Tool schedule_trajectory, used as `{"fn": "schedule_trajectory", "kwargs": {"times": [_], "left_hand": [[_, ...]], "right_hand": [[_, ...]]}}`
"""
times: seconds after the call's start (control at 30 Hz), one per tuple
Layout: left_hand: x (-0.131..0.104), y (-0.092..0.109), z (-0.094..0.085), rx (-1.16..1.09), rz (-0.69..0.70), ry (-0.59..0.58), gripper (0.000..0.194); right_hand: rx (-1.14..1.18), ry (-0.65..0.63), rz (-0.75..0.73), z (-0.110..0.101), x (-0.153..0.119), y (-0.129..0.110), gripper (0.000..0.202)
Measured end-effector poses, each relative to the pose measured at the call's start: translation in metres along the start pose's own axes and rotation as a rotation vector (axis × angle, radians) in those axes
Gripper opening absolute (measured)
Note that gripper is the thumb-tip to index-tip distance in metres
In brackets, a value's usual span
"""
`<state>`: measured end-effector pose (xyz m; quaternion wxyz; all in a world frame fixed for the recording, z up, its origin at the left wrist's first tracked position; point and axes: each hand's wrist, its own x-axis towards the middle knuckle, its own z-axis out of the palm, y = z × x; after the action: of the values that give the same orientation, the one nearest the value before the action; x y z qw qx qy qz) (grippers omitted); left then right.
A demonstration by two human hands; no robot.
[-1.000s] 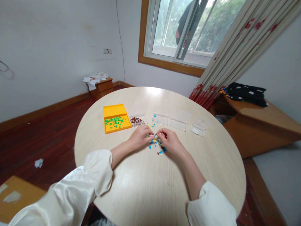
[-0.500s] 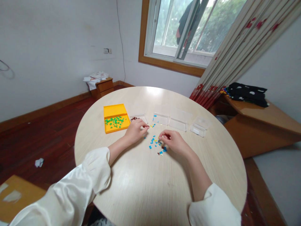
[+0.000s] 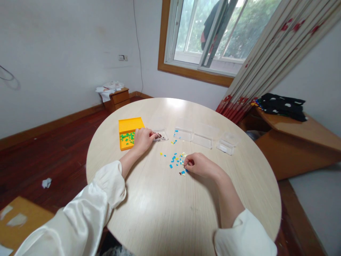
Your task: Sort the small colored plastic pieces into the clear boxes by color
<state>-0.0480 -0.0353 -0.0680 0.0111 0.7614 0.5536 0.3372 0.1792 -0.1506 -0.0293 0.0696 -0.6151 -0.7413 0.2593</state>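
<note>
My left hand (image 3: 143, 139) is at a shallow clear box (image 3: 165, 136) with small brown toy bricks (image 3: 159, 136) in it. Its thumb and fingers are pinched together at the box's left part; what they hold, if anything, is hidden. Over the right edge of a scattered pile of small blue, yellow and cream bricks (image 3: 174, 159), my right hand (image 3: 199, 164) has its fingertips closed in a pinch, their contents too small to make out. A few brown pieces (image 3: 180, 173) lie at the pile's near side. Left of my left hand, an open yellow case (image 3: 131, 123) holds green bricks (image 3: 127, 138).
A clear box (image 3: 186, 135) with a few blue bricks stands behind the pile. To its right are another clear box (image 3: 202, 141) and a smaller one (image 3: 225, 148). All rest on the round wooden table (image 3: 160, 213). A few loose bricks (image 3: 173, 142) lie before the boxes.
My left hand has moved left and back, from beside the pile to the box of brown bricks. My right hand has shifted slightly down and right at the pile.
</note>
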Motion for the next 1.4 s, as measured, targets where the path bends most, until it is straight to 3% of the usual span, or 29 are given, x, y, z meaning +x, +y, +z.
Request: {"fn": "schedule_trajectory", "kwargs": {"times": [0.2, 0.5, 0.7, 0.87, 1.13, 1.4], "left_hand": [[-0.004, 0.010, -0.005, -0.055, -0.005, -0.030, 0.037], [-0.017, 0.030, -0.008, -0.280, 0.147, -0.101, 0.021], [-0.029, 0.046, -0.006, -0.419, 0.305, -0.281, 0.022], [-0.036, 0.056, -0.005, -0.540, 0.332, -0.404, 0.019], [-0.038, 0.055, -0.002, -0.639, 0.339, -0.380, 0.009], [-0.037, 0.055, -0.004, -0.639, 0.301, -0.390, 0.009]], "right_hand": [[-0.113, 0.032, -0.005, 0.000, -0.003, -0.009, 0.013], [0.069, 0.166, -0.069, -0.006, -0.004, -0.004, 0.016], [0.279, 0.233, -0.120, -0.003, 0.001, -0.007, 0.013], [0.391, 0.344, -0.173, 0.005, 0.008, -0.008, 0.006], [0.412, 0.320, -0.197, 0.011, 0.010, -0.009, 0.001], [0.388, 0.360, -0.226, 0.009, 0.009, -0.008, 0.009]]}}
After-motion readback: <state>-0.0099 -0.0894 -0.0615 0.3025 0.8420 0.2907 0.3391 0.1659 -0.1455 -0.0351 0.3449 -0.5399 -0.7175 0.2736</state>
